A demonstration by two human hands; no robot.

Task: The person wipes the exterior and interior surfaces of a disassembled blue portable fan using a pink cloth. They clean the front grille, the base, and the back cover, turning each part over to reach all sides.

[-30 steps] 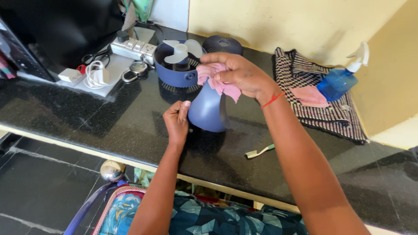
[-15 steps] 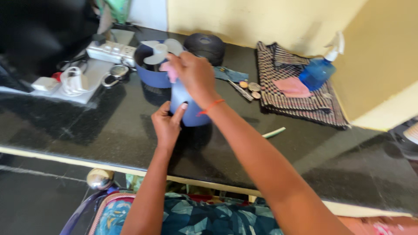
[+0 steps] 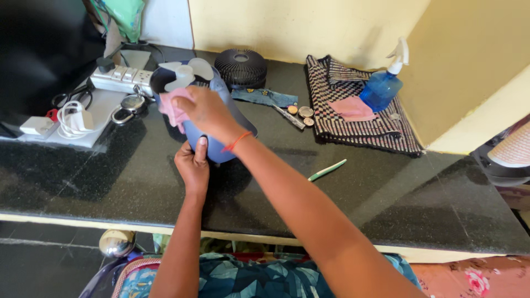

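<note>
Pink cloth (image 3: 174, 108) bunched in right hand (image 3: 207, 113), fingers pinching it vs. blue fan body (image 3: 212, 140) lying on black tabletop (image 3: 110, 165), long axis near-to-far. Left hand (image 3: 192, 165) grips near end, fingers pressed around base. Grille (image 3: 240, 68) sits far, w/ spray bottle (image 3: 382, 88) right.

Both forearms were bare, no sleeves in view; the right hand (image 3: 207, 113) wore a thin orange-red thread (image 3: 236, 142) (tied at the wrist), the left hand (image 3: 192, 164) nothing
</note>
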